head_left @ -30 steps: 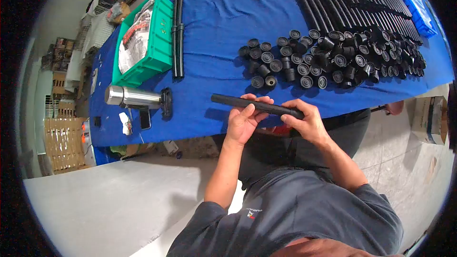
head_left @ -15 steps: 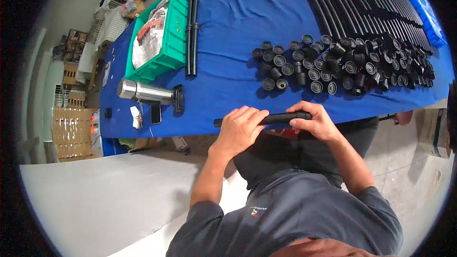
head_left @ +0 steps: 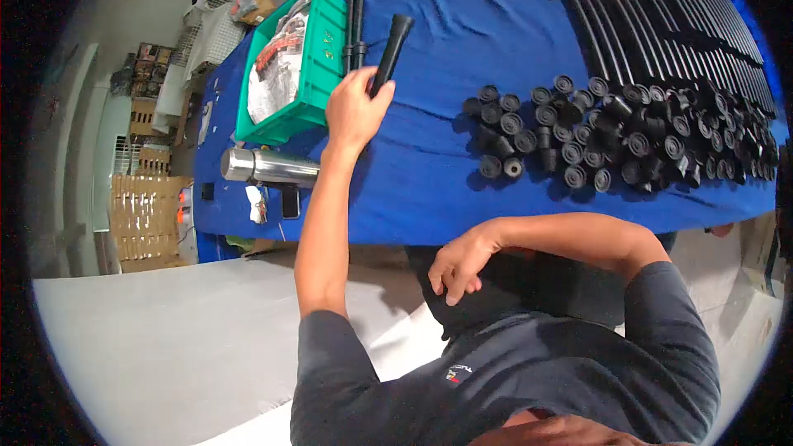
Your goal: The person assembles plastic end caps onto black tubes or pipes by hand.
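A black tube with a flared cap at its far end (head_left: 393,49) is gripped in my left hand (head_left: 355,111), raised over the table just right of the green crate. Two more black tubes (head_left: 359,21) lie side by side along that crate, partly covered by my hand. My right hand (head_left: 462,263) hangs over my lap in front of the table edge. It holds nothing, its fingers loosely bent and apart. A wide spread of black end caps (head_left: 573,153) lies on the table's right half, some upturned and some on their sides.
Rows of black tubes (head_left: 661,12) lie at the back right. The green crate (head_left: 318,74) holds crumpled plastic wrapping. Nearer me are a steel flask (head_left: 273,167), a phone (head_left: 290,203) and a small white item (head_left: 257,205). A blue cloth (head_left: 421,173) covers the table.
My right hand has let go of the black tube and dropped back toward my lap. My left hand has carried the tube forward and left, turning it to point away from me.
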Demonstrator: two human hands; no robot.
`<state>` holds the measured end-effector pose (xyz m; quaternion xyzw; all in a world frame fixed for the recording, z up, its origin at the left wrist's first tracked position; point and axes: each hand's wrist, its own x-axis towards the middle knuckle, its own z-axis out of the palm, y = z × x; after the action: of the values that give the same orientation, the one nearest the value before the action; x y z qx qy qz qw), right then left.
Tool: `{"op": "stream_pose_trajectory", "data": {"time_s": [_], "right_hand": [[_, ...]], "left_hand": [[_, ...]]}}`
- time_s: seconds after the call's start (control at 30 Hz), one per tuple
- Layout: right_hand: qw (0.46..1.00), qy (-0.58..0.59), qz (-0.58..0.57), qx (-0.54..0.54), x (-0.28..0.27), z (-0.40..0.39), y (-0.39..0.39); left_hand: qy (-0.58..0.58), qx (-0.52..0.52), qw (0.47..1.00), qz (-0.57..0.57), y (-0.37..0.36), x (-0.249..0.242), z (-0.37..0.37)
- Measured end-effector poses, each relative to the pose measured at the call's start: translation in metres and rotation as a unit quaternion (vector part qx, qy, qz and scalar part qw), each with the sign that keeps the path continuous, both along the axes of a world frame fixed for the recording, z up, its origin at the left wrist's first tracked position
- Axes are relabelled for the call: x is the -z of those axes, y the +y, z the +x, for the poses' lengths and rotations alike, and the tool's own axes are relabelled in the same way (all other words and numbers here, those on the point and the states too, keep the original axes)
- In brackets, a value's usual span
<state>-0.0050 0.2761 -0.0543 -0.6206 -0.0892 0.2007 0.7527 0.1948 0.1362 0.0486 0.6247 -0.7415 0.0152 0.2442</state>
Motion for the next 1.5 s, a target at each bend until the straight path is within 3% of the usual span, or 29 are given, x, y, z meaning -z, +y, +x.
{"op": "stream_pose_trajectory", "data": {"time_s": [0.07, 0.2, 0.33, 0.43, 0.47, 0.57, 0.83, 1.33, 1.5], "right_hand": [[0.99, 0.017, 0.135, 0.022, 0.008, 0.001, -0.01], [0.995, -0.018, 0.091, -0.041, 0.006, -0.005, -0.015], [0.995, -0.026, 0.091, -0.026, 0.013, -0.004, -0.014], [0.994, -0.096, 0.048, -0.002, 0.006, -0.005, -0.023], [0.997, -0.079, 0.024, -0.012, -0.003, -0.006, -0.03], [0.994, -0.109, 0.012, 0.027, 0.009, -0.006, -0.028], [0.983, -0.125, 0.123, 0.047, 0.014, -0.005, -0.029], [0.982, -0.133, 0.109, 0.072, 0.004, -0.01, -0.036], [0.989, -0.135, 0.028, 0.053, 0.009, -0.002, -0.027]], "left_hand": [[-0.065, 0.005, 0.998, -0.023, -0.056, 0.008, 0.009], [-0.058, -0.029, 0.998, 0.009, -0.162, 0.022, 0.029], [-0.159, -0.072, 0.984, 0.036, -0.262, 0.042, 0.053], [-0.161, -0.134, 0.967, 0.148, -0.317, 0.047, 0.06], [-0.18, -0.135, 0.967, 0.117, -0.331, 0.053, 0.064], [-0.184, -0.177, 0.949, 0.186, -0.37, 0.07, 0.083], [-0.177, -0.211, 0.945, 0.175, -0.36, 0.072, 0.077], [-0.183, -0.231, 0.943, 0.155, -0.351, 0.074, 0.081], [-0.154, -0.201, 0.964, 0.077, -0.344, 0.06, 0.063]]}}
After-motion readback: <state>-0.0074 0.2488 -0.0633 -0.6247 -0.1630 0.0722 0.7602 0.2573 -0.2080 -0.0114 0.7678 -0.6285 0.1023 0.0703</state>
